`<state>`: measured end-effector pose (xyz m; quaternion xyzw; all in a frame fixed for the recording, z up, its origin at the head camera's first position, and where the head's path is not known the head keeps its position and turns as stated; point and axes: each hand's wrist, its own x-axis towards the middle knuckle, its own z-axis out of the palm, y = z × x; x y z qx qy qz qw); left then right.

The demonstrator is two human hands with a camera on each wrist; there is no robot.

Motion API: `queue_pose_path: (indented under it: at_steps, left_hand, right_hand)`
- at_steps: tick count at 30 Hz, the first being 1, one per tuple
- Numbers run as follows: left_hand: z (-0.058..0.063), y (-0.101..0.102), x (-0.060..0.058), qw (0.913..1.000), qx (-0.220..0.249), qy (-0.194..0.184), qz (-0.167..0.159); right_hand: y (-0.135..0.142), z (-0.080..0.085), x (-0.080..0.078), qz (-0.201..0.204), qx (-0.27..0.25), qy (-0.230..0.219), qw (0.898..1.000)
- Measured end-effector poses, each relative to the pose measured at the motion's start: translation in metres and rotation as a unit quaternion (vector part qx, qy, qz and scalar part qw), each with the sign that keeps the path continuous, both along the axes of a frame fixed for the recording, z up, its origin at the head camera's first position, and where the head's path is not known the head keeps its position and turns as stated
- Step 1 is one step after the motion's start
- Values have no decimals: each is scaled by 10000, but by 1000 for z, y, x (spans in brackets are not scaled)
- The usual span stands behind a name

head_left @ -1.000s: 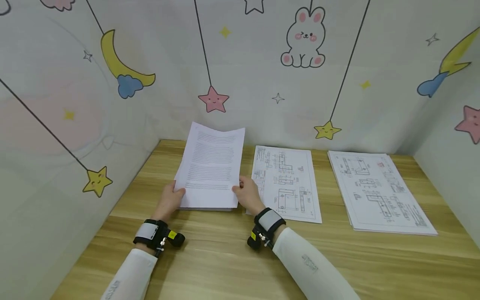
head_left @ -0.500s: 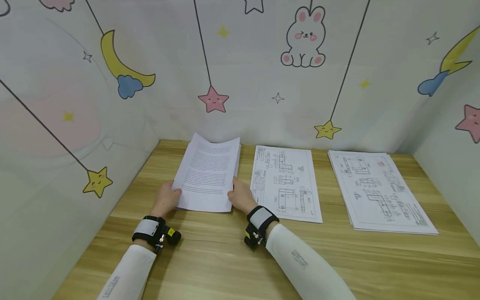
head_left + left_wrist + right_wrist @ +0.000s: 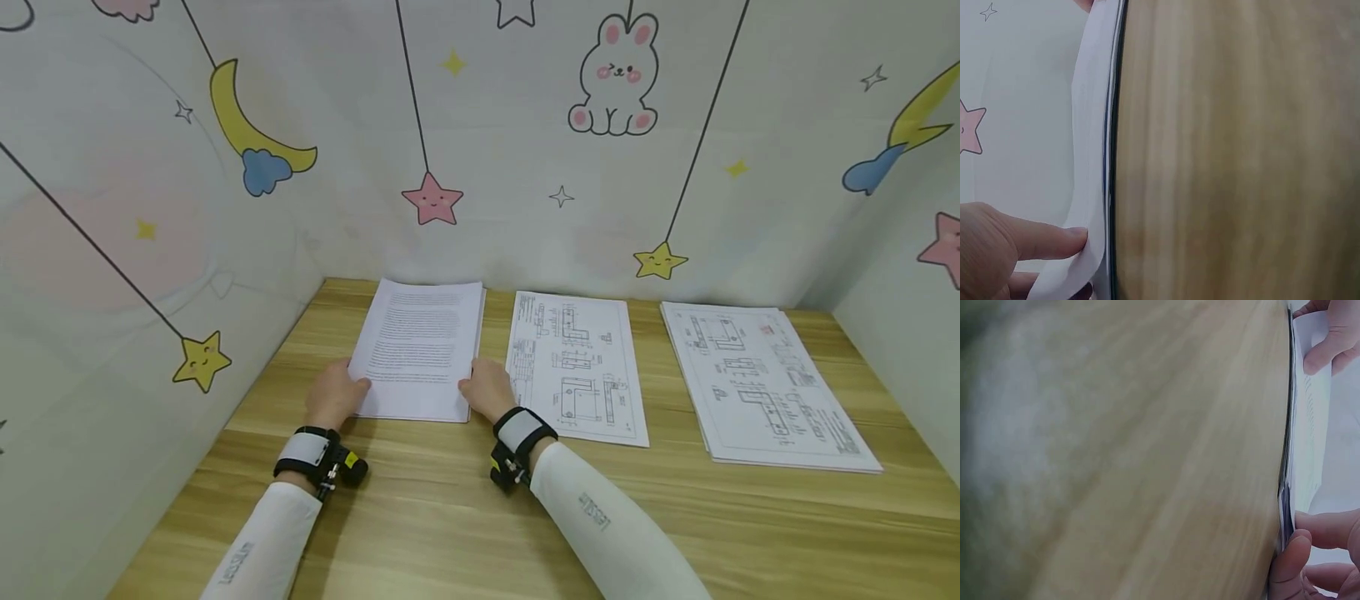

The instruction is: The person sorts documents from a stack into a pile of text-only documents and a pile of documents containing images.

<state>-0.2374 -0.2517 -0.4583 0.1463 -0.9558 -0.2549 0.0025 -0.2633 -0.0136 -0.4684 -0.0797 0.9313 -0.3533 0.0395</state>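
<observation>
White printed sheets (image 3: 416, 350) lie on a paper stack at the left of the table in the head view. At their near left corner, my left hand (image 3: 333, 396) pinches the paper, thumb on top; the left wrist view shows the corner curving up between thumb (image 3: 1054, 240) and fingers. My right hand (image 3: 489, 390) holds the near right edge, its thumb over the top sheet. In the right wrist view its fingers (image 3: 1291, 559) press against the layered edge of the stack. Fingers under the paper are partly hidden.
A sheet with technical drawings (image 3: 577, 367) lies just right of my right hand. Farther right is a stack of similar drawings (image 3: 765, 387). The wooden table (image 3: 435, 508) meets a cartoon-printed backdrop (image 3: 525, 242) behind and at both sides.
The printed sheets' raised far edge has come down, and they now lie nearly level on the stack. My right hand has shifted slightly left and down; both hands keep hold of the paper.
</observation>
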Motion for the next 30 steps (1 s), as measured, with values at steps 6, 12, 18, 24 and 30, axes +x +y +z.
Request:
queue_pose_path:
  at_steps: [6,12,18,24,30]
  left_hand:
    - [2,-3,2,10000,36,47,70]
    - [0,-6,0,10000,81,3,4]
    - [11,-4,-4,9997,76,-126,-213]
    - [22,10,-6,9985,192,297,-423]
    - [25,32,-3,9930,878,540,-570]
  right_hand:
    - [0,1,0,63,73,-24,10000]
    - [5,2,0,258,-105,-62,9996]
    - [21,2,-1,447,-833,-398,9947]
    - [48,7,3,619,-1164,-554,9897]
    - [79,25,13,799,-1405,-385,9861]
